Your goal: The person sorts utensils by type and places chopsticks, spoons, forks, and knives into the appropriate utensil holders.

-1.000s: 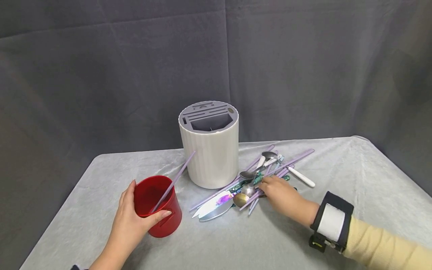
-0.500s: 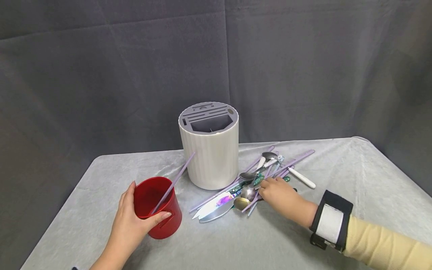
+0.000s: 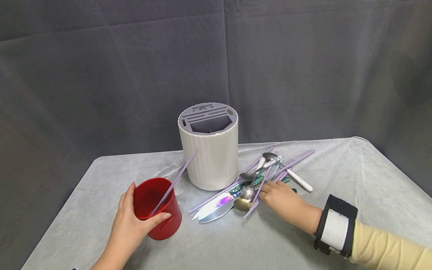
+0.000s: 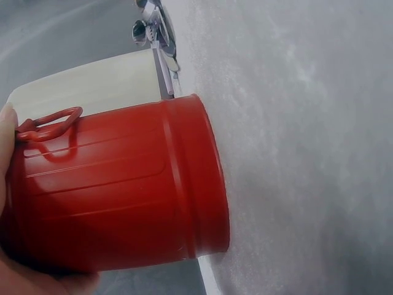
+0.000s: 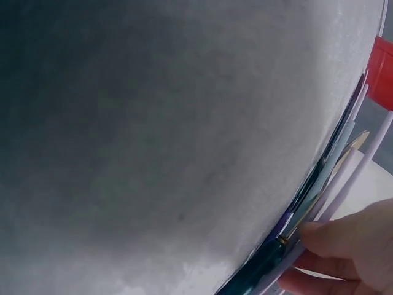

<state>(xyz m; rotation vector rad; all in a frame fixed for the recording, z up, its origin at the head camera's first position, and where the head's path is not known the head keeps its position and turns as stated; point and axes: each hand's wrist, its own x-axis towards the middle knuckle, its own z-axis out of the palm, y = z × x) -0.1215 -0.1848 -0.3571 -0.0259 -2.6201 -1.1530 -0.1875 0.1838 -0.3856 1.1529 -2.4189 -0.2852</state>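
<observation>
My left hand point(image 3: 128, 221) grips the rim of a small red bucket point(image 3: 170, 221), thumb on the near side and fingers on the far side. One purple chopstick point(image 3: 179, 174) leans in the bucket. In the left wrist view the bucket point(image 4: 116, 190) shows a wire loop handle point(image 4: 58, 126). My right hand point(image 3: 281, 200) is low in a pile of cutlery, fingers curled, pinching a purple chopstick point(image 3: 250, 211). In the right wrist view, chopsticks point(image 5: 359, 163) run up to the thumb of my right hand point(image 5: 350, 246); the fingertips are partly hidden.
A white ribbed holder point(image 3: 209, 161) with a grey slotted top stands behind the pile. Around the right hand lie knives point(image 3: 216, 204), a gold spoon point(image 3: 242, 204), silver spoons point(image 3: 248, 193) and a white-handled piece point(image 3: 300, 180). A grey curtain point(image 3: 303, 67) hangs behind the table point(image 3: 202, 247).
My right hand has shifted slightly toward me in the pile. The chopstick ends by it have moved a little, and the pale blue tip beside them no longer shows. The left hand stays still.
</observation>
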